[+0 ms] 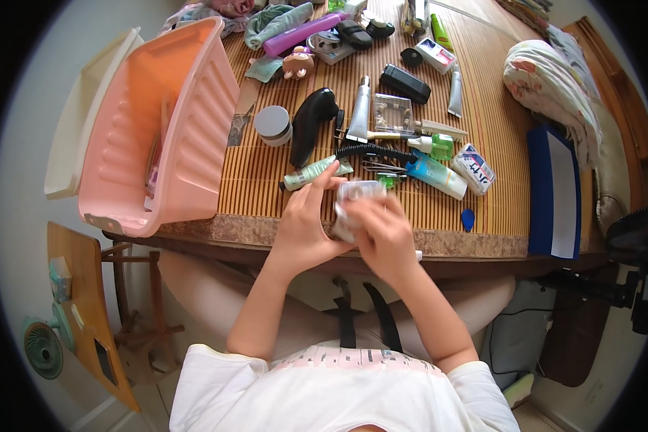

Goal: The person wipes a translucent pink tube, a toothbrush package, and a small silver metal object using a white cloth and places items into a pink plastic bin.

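Near the table's front edge, my left hand (pixel 304 229) curves in a C, fingers and thumb round the left side of a small whitish object with a clear-looking top (pixel 361 189). My right hand (pixel 384 234) is closed on the same object from the right, its fingers bent over it. Motion blur and the fingers hide what kind of object it is. Just beyond my left fingertips lies a pale green tube (pixel 311 173). A blue and white tube (pixel 437 175) and a white packet with coloured print (pixel 474 169) lie to the right.
A pink plastic basket (pixel 194 137) stands at the left. A grey-lidded jar (pixel 273 125), a black curved device (pixel 313 126), a silver tube (pixel 359 108) and a clear case (pixel 393 113) lie mid-table. A blue-edged panel (pixel 554 191) and bundled cloth (pixel 551 90) are at the right.
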Available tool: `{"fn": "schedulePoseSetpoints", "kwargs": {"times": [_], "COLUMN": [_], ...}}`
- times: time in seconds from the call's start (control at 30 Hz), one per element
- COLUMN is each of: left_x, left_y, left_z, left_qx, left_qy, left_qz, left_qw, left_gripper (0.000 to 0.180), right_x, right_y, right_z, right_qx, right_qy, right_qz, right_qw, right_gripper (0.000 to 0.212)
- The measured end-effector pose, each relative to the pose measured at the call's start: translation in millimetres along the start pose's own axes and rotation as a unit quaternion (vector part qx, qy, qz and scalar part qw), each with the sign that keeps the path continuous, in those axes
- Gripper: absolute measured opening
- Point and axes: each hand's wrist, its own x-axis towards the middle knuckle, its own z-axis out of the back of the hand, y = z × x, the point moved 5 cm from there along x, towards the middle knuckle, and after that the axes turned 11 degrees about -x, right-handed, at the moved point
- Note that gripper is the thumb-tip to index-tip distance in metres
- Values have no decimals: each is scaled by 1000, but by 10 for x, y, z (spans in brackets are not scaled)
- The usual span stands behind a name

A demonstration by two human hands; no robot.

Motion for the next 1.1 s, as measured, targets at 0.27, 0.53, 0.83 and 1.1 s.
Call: {"fn": "schedulePoseSetpoints", "kwargs": {"times": [0.27,0.53,0.83,1.1], "left_x": [-33,-17,-20,-63], "left_y": [-2,39,-2,92], "left_z": [-28,9,-37,-21], "left_qx": [22,-16,54,43], "left_qy": [13,-11,-6,-17], "left_qz": [-11,21,24,-19], "left_qw": [1000,1000,998,999], "left_gripper": [87,71,68,64], "right_x": [78,-381,6,-430], "right_y": [-147,81,-344,-51], "right_z": [-3,135,87,194], "right_qx": [-5,-46,-53,-23], "right_qy": [-22,-23,-85,-53], "right_qz": [-28,-46,-102,-95], "right_qw": [999,998,990,994], "right_gripper": [25,31,26,32]}}
